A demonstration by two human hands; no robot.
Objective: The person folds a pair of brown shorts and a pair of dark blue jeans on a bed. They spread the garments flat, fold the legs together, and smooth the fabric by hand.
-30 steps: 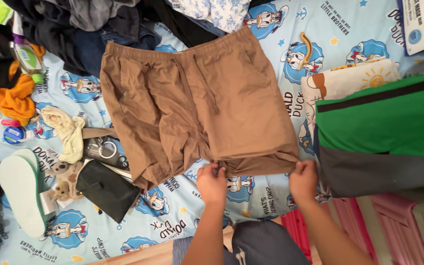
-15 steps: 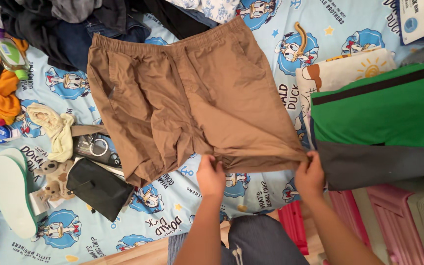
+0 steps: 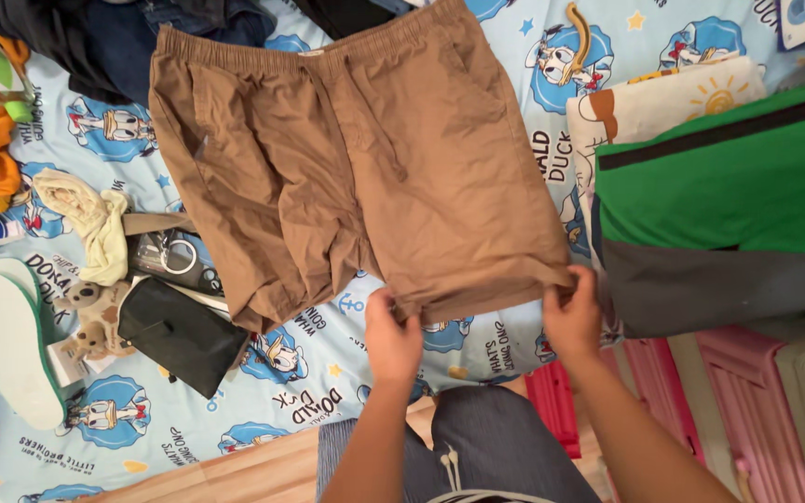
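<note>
A bed with a blue cartoon sheet [image 3: 477, 349] holds brown shorts [image 3: 365, 168] spread flat. Right of them lies a green shirt [image 3: 729, 177]. Both hands, left [image 3: 393, 337] and right [image 3: 570, 315], pinch one leg's hem. A hard tug could wrinkle the shorts.

One pair of brown shorts [image 3: 365, 168]; left of shorts, one black pouch [image 3: 179, 333], one shoe sole [image 3: 11, 340], perhaps two small plush toys [image 3: 95, 317]; right, one green garment [image 3: 729, 177].

green garment [image 3: 729, 177] cut off right
</note>
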